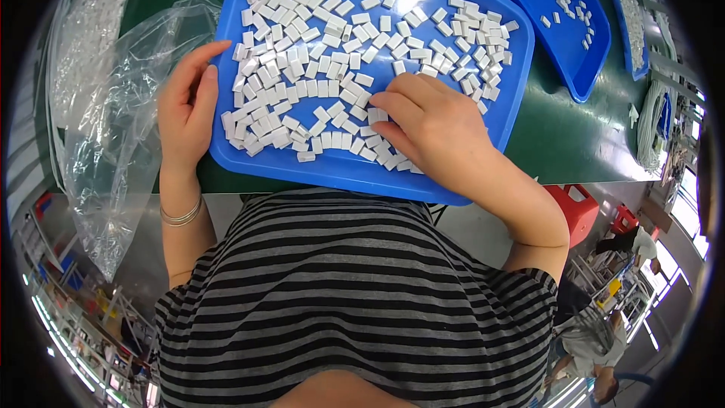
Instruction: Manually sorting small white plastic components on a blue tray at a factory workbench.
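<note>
Many small white rectangular plastic pieces point(304, 89) lie loose in a large blue tray point(325, 176), some side by side in short rows. My right hand point(434, 125) reaches into the tray from the right. Its thumb and fingertips are closed around a white piece point(377, 115); the curled fingers partly hide it. At the tray's left side, my left hand point(189, 102) touches the rim with its thumb and forefinger stretched out and apart. Nothing is held in it, though its other fingers are mostly hidden.
Left of the tray lie clear plastic bags point(113, 98), one hanging over the table's front edge. A second blue tray point(581, 79) with similar pieces sits at the far right on the green table point(563, 136). A red stool point(578, 211) stands beyond my right elbow; people are further off.
</note>
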`<state>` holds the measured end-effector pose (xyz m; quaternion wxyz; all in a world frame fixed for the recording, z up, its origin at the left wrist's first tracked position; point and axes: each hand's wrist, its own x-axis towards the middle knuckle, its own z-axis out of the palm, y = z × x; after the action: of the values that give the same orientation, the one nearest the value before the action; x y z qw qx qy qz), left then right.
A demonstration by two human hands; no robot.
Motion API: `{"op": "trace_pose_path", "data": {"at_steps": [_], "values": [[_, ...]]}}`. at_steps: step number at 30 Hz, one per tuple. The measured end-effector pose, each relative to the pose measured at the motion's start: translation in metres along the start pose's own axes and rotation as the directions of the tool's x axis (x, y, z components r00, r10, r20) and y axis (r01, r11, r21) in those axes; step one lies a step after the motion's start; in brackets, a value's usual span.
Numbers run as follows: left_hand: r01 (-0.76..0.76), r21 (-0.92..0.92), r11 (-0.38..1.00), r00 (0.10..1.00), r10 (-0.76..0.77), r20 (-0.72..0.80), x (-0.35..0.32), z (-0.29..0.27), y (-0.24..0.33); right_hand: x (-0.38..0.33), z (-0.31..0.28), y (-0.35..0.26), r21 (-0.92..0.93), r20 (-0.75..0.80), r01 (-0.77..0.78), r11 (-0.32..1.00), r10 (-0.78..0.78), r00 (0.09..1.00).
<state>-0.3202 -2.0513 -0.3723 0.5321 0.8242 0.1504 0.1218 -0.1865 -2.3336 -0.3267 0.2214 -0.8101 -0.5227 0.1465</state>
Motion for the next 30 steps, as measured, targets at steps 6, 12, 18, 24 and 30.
{"op": "trace_pose_path", "data": {"at_steps": [6, 12, 18, 24, 30], "values": [[-0.006, 0.023, 1.000, 1.000, 0.007, -0.016, -0.001, 0.000, 0.000, 0.001, 0.000, -0.001, -0.052, 0.033, -0.024, 0.998, 0.026, 0.999], [0.006, -0.010, 1.000, 1.000, -0.006, -0.016, -0.001, 0.001, -0.001, 0.000, 0.000, -0.004, -0.051, -0.012, -0.040, 0.998, 0.040, 0.999], [0.011, -0.022, 1.000, 0.999, -0.012, -0.030, -0.001, 0.003, -0.002, -0.001, -0.001, 0.003, 0.017, -0.026, -0.086, 0.996, 0.086, 0.996], [0.024, -0.021, 0.999, 1.000, -0.024, -0.013, -0.002, 0.000, -0.003, -0.003, -0.020, 0.022, 0.785, 0.089, -0.330, 0.524, 0.432, 0.897], [0.024, -0.038, 0.999, 1.000, -0.025, -0.015, -0.003, 0.001, 0.001, -0.017, -0.033, 0.063, 0.980, 0.191, -0.133, -0.149, 0.510, 0.839]]}}
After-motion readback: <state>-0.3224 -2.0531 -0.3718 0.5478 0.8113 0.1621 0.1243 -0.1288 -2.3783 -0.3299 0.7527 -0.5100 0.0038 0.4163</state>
